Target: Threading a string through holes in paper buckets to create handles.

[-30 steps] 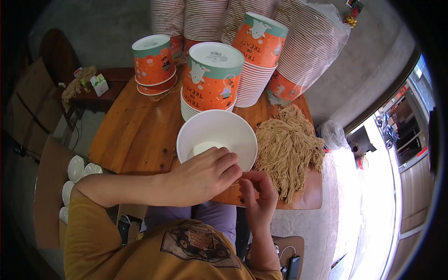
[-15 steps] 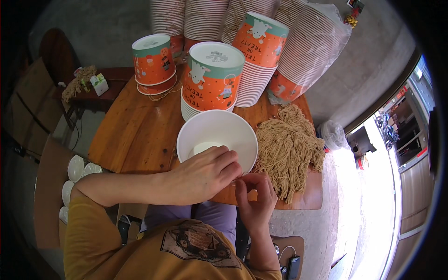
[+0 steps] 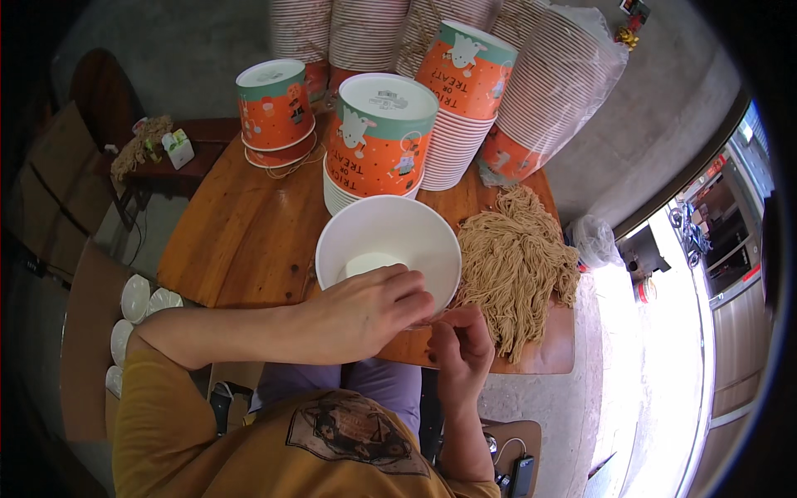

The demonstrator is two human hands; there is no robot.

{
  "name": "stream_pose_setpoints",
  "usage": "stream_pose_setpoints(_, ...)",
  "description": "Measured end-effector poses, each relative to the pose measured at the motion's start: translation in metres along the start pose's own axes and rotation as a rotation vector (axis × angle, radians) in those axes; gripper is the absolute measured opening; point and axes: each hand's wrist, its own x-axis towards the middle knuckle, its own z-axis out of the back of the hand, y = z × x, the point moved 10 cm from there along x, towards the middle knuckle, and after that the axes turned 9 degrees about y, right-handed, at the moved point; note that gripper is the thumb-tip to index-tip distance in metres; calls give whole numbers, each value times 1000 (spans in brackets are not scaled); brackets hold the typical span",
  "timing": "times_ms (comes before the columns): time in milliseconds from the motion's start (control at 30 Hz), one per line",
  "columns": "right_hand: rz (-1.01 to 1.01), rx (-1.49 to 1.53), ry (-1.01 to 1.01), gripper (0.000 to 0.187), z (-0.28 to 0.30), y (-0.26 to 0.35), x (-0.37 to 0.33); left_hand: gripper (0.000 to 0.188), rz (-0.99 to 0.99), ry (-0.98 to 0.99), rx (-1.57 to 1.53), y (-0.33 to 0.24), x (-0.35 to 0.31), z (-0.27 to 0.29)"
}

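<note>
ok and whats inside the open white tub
In the white tub, its bare inner wall and part of its bottom show. The left hand hides some of the near side; whatever lies behind it cannot be seen.

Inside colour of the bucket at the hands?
The bucket is plain white inside, best seen in the head view.

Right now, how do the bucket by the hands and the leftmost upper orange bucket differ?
The near bucket shows its open mouth; the orange bucket stands upside down, base up. The near bucket shows its plain white inside, the orange bucket its printed outside. Both are round with white rims.
</note>
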Motion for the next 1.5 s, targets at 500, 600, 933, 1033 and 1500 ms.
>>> stream_pose_setpoints(500, -48, 98, 142, 7, 7, 4, 6, 21, 215, 21, -178, 20, -17, 5)
stream_pose_setpoints(600, -61, 13, 126, 9, 12, 15, 7, 19, 141, 26, -72, 14, -27, 2)
stream_pose_setpoints(933, 579, -969, 309, 15, -54, 77, 36, 14, 148, -23, 2, 28, -56, 22)
stream_pose_setpoints(1033, 504, -792, 353, 10, -65, 68, 51, 12, 298, -121, -211, 38, -53, 16)
stream_pose_setpoints(1500, 226, -531, 44, 9, -38, 42, 61, 14, 306, -328, -89, 37, -53, 17)
